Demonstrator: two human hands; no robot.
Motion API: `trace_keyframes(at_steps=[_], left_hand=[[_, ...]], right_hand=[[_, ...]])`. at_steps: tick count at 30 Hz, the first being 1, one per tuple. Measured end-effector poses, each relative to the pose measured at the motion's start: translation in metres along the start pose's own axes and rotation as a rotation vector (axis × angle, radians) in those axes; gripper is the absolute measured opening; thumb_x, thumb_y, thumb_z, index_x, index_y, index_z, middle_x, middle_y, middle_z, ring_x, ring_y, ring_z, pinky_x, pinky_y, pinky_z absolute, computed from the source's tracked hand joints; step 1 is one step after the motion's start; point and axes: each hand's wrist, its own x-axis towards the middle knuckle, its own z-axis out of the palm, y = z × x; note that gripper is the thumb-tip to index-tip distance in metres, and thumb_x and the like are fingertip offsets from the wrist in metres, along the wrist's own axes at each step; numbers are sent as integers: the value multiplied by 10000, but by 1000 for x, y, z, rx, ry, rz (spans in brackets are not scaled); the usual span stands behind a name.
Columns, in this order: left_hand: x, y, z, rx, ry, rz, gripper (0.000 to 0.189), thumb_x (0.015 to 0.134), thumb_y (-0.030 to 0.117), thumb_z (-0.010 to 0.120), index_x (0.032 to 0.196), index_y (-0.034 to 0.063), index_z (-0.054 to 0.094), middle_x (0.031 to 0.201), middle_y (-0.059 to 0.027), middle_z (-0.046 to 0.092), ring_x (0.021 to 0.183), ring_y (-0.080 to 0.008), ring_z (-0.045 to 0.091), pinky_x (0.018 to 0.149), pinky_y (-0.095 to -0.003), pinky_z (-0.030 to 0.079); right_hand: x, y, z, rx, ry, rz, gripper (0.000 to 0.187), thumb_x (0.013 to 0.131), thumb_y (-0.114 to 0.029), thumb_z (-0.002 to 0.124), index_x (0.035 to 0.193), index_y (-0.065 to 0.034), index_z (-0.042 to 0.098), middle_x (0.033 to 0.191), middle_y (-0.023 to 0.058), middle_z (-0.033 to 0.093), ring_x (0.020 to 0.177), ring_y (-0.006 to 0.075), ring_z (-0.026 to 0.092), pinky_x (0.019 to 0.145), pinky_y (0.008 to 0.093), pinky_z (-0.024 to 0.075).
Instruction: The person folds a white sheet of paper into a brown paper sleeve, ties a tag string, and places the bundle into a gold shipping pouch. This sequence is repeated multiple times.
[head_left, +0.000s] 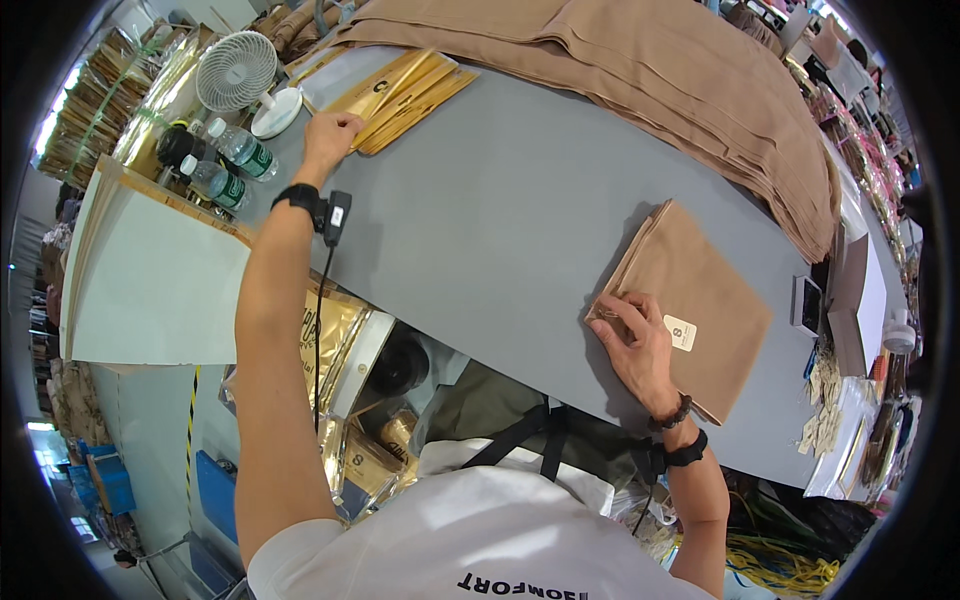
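Observation:
My left hand (331, 140) reaches to the far left of the grey table, its fingertips pinched at the near edge of a stack of gold-printed plastic packaging bags (409, 101). Nearer me on the right lies a folded brown cloth (712, 300), turned at an angle. My right hand (637, 341) is on its left corner, thumb and forefinger closed there around a small loop or pin, too small to make out. Beside that hand, a cream hang tag (679, 333) bearing print lies flat on the cloth.
A large pile of brown cloth (675, 97) covers the table's (480, 187) far side. At left stand a white fan (238, 71) and water bottles (247, 150). A small dark-faced device (807, 304) and loose tags (823, 397) lie at right. Open cartons (157, 277) flank my left arm.

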Motion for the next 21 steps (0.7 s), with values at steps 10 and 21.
trace_keyframes(at_steps=[10, 21], left_hand=[[-191, 120, 53, -201, -477, 178, 215, 940, 188, 742, 1034, -1, 782, 855, -96, 771, 733, -140, 692, 682, -286, 543], [-246, 149, 69, -284, -363, 311, 204, 912, 82, 733, 1092, -14, 736, 852, -106, 718, 720, -175, 682, 668, -312, 545]], right_hand=[[31, -47, 44, -199, -30, -457, 379, 935, -167, 721, 1294, -56, 669, 1299, 145, 651, 1199, 311, 637, 1008, 455, 522], [61, -33, 65, -329, -82, -458, 254, 997, -275, 626, 1059, -46, 715, 999, 114, 679, 1007, 308, 659, 989, 483, 502]])
